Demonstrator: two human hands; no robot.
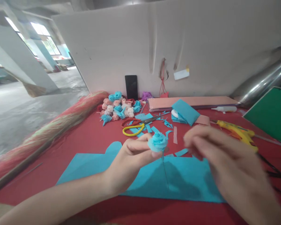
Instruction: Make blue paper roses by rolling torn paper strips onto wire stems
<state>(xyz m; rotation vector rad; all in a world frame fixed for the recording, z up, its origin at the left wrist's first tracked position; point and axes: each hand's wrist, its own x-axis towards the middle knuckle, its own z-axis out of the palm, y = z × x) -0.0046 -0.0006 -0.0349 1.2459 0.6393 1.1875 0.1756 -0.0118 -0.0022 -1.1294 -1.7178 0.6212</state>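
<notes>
Between the thumb and fingers of my left hand [133, 154] is a blue crepe-paper flower [158, 141], held upright at its base. A thin thread or wire hangs down from the flower. To the right of it, apart from the flower, is my right hand [215, 150], blurred, its thumb and fingertips drawn together; whether anything is between them is too blurred to tell. Both hands are above a large blue paper sheet [98, 167] on the red table [96, 211]. Scissors with a yellow and red handle [134, 129] lie beyond my left hand among blue paper scraps [154, 128].
Paper flowers [118, 108] are piled at the back left, near an upright black phone [131, 87]. Folded blue paper [186, 112], a long pink paper pack [192, 101], a white bottle [224, 108] and a yellow glue gun [239, 131] lie toward the right. A green board [271, 114] stands at right.
</notes>
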